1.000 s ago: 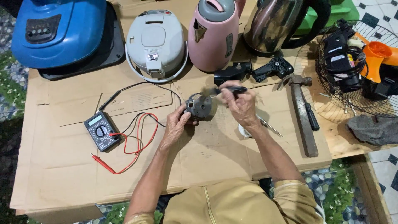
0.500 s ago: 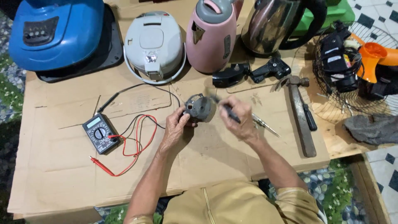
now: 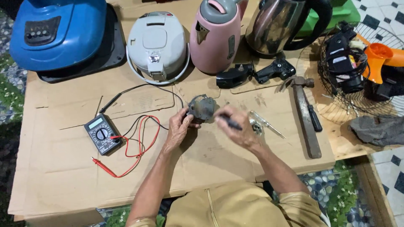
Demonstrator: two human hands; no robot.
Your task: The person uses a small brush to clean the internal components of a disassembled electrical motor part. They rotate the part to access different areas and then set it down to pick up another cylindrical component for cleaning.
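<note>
Two hands meet over the cardboard-covered tabletop [image 3: 54,180] in the head view: the left hand [image 3: 179,128] is curled around a small grey round metal part [image 3: 202,108], raised near the middle; the right hand [image 3: 235,128] is closed on a dark-handled tool [image 3: 229,122] aimed at it. A slip of the tool tip could jab the left fingers, since they sit just beside it. Behind stand a closed white cooker [image 3: 157,44], a pink kettle [image 3: 214,35] and a steel kettle [image 3: 280,25]; their contents are hidden. A multimeter [image 3: 102,133] lies left.
</note>
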